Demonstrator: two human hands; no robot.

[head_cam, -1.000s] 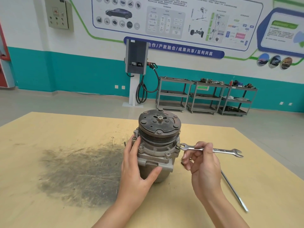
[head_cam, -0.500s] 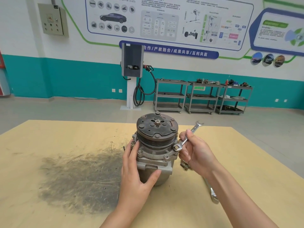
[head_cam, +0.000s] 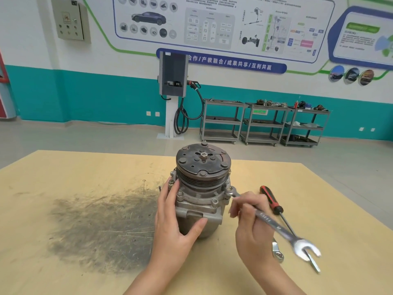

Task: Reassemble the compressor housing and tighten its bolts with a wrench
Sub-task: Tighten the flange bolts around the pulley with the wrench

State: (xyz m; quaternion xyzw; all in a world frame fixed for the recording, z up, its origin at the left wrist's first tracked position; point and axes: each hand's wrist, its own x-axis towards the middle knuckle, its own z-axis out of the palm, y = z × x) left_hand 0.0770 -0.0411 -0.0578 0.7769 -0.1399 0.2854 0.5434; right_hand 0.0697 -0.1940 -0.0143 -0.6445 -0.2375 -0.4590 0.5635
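Since the previous frame, wrench (head_cam: 274, 225) had swung from pointing up-right to trailing down-right, toward the person. Right hand (head_cam: 252, 218) gripped its shank, ring end on a flange bolt (head_cam: 229, 190) at the compressor's (head_cam: 202, 188) right side. Left hand (head_cam: 176, 218) clasped the housing, bracing it upright mid-table (head_cam: 85, 167). Screwdriver (head_cam: 274, 203) lay just right.

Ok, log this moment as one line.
left hand: holds grey metal compressor | right hand: silver combination wrench on flange bolt
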